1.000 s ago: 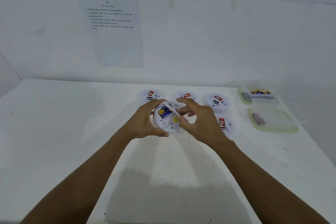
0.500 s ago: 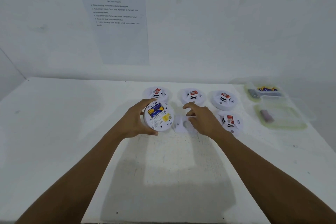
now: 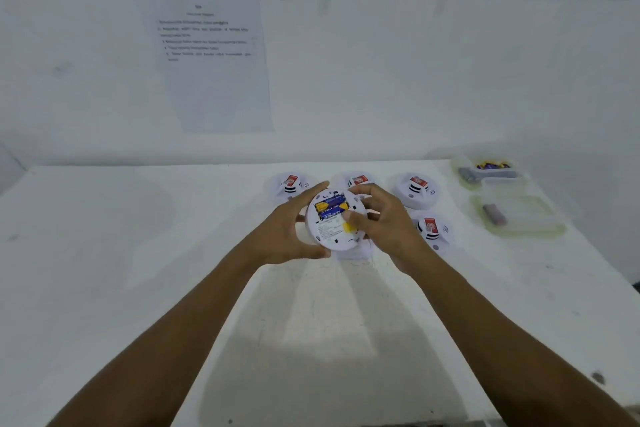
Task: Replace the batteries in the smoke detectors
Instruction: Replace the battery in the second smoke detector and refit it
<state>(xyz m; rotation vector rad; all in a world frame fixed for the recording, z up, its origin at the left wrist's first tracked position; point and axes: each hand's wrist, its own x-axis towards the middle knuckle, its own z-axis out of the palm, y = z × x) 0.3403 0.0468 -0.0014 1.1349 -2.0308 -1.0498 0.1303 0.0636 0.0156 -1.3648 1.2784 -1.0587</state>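
Grips the smoke detector point(image 3: 332, 234) by its left rim with the left hand point(image 3: 289, 236), fingers curled round the edge; pinches its right side with the right hand point(image 3: 386, 225), thumb on the back. Holds it tilted above the worktop point(image 3: 138, 253), two blue-and-yellow batteries point(image 3: 330, 208) showing. Label print too blurred to read.

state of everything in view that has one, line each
held detector, back up, battery bay uncovered, held tilted above the table
batteries, two seated in the bay
left hand, grips the held detector's rim
right hand, holds the opposite rim, thumb by the batteries
four other detectors, front up on the table
far tub, holds loose cells
near tub, holds one grey cell
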